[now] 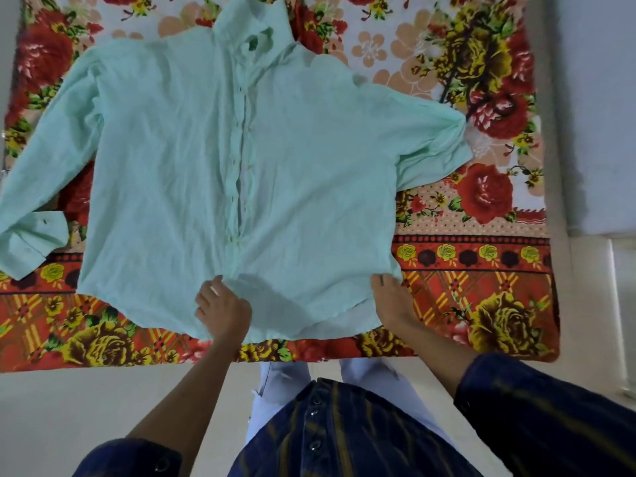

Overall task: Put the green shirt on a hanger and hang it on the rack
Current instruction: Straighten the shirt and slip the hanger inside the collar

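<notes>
A: Mint-green cotton, spread flat; your green shirt (pixel 241 160) lies front up on the floral blanket (pixel 481 270), filling the middle of the frame; the collar points to the top edge, the hem sits low in the frame, nearest you.

B: So which way does it run from your hands?

A: Its long axis goes from bottom to top of the frame, straight away from you; the button placket marks that line down the centre; the sleeves spread toward the left and right edges, the left one folded back at the cuff in the lower left.

B: And your hands?

A: Both are at the hem; your left hand (pixel 222 309) is curled on the fabric near the placket's lower end, seemingly pinching it, though you cannot tell for certain how firm the grip is; your right hand (pixel 392 299) rests on the hem's right corner, fingers on the cloth, and whether it grasps or only presses I cannot tell.

B: Which is nearer the collar?

A: Neither much; both sit at the far end from it; no hanger or rack shows; I judge you must reach up the frame to the shoulders, since a hanger goes in there.
</notes>
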